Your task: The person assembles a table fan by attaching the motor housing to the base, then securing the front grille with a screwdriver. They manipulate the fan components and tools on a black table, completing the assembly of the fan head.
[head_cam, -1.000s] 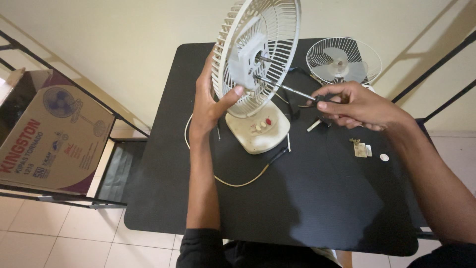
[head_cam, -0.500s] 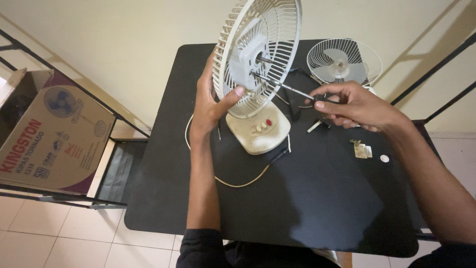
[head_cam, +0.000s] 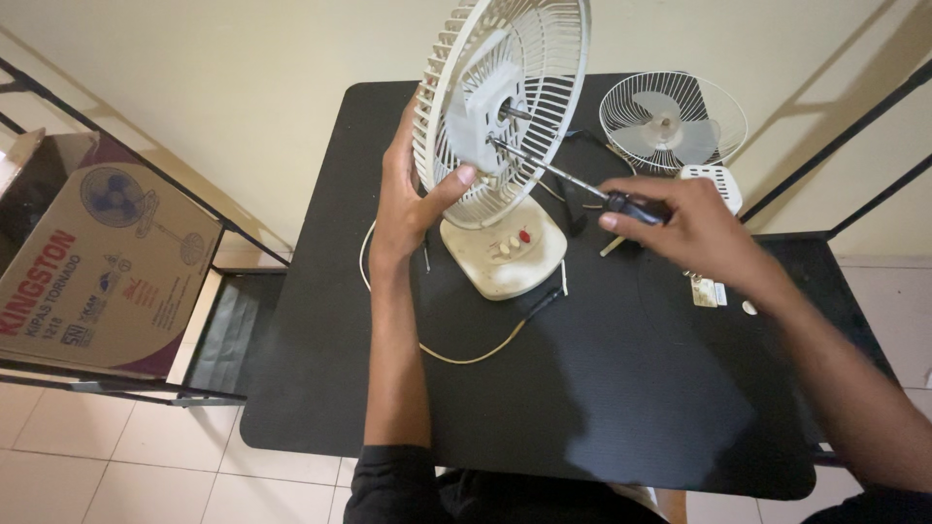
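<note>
A white desk fan stands on a black table, its rear grille facing me, on a cream base with buttons. My left hand grips the grille's left rim, thumb hooked through the wires. My right hand holds a black-handled screwdriver whose shaft reaches through the grille to the motor housing.
A detached front grille with fan blades lies at the table's back right, next to a white block. A cream power cord loops on the table. Small parts lie right of my hand. A cardboard fan box sits on a metal rack at left.
My right hand has shifted slightly with the screwdriver, its tip staying at the motor housing. My left hand keeps the same hold on the grille.
</note>
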